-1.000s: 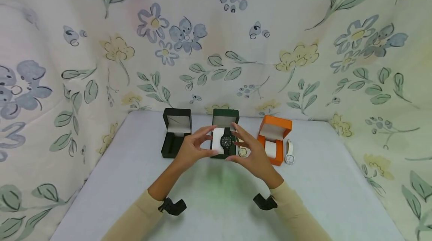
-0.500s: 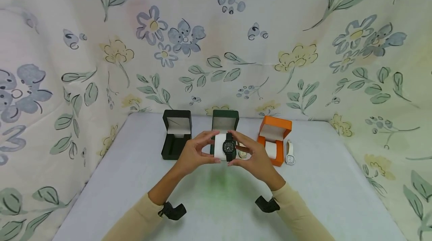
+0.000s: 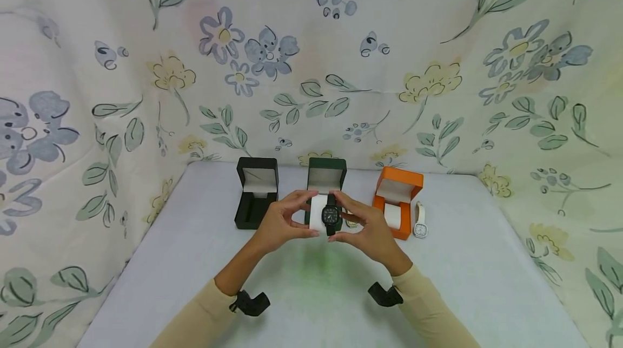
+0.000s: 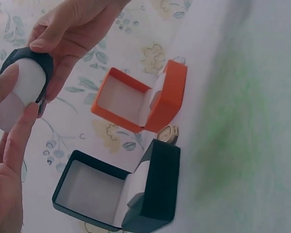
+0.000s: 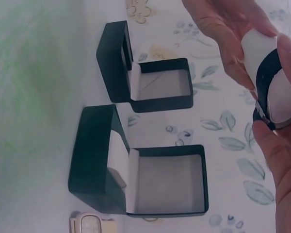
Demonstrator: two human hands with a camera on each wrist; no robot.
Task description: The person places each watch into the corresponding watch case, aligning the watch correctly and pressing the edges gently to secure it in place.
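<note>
Fingers of both hands pinch a small white pillow [image 3: 318, 212] w/ a black watch [image 3: 331, 215] strapped round it. Left hand [image 3: 279, 222] grips the pillow's left end, thumb below & fingertips on top; right hand [image 3: 366, 227] pinches the watch side, thumb under the strap, fingers curled over the top. Neither hand is spread wide.

Watch: dark squarish case, dark dial, black strap wrapped snug round the pillow, face toward the head cam. In the left wrist view the strap [image 4: 33, 59] shows as a black band hugging the rounded white cushion; right wrist view shows the same band [image 5: 265, 80], w/ the case edge at the lower end. Pillow is plain white, roughly cylinder-shaped.

Position: held up in the air, above the table [image 3: 194, 261], just in front of the green box [image 3: 326, 174] at approx. 12 o'clock from the hands. Green box is open, lid upright, pale lining.

Black box [image 3: 256, 191] at approx. 10 o'clock from the hands, open, lid up. Orange box [image 3: 398, 200] at approx. 2 o'clock, open, w/ a white pillow inside. White watch [image 3: 420, 222] lies flat just right of the orange box. Small cream watch [image 3: 351, 222] lies btwn green & orange boxes, partly hidden by the right hand. Floral cloth [image 3: 311, 66] hangs behind & at both sides.
</note>
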